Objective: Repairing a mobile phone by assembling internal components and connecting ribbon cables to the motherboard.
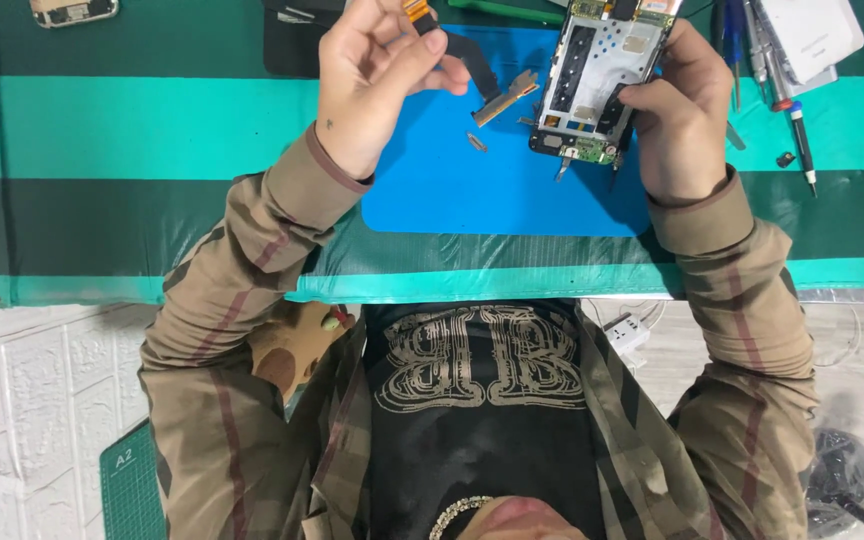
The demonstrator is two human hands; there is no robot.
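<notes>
My left hand is raised over the table and pinches the top of a black flex ribbon cable. The cable's gold connector end hangs free above the blue work mat. My right hand grips the right edge of an opened phone frame and holds it tilted above the mat, with its white inner plate and small green circuit boards showing. The cable's lower end is close to the frame's left side; I cannot tell whether they touch. A small grey metal part lies on the mat below the cable.
The table wears a green and teal striped cover. Screwdrivers and pens and a white box lie at the right. Another phone sits at the top left. A white power strip and a green cutting mat are on the floor.
</notes>
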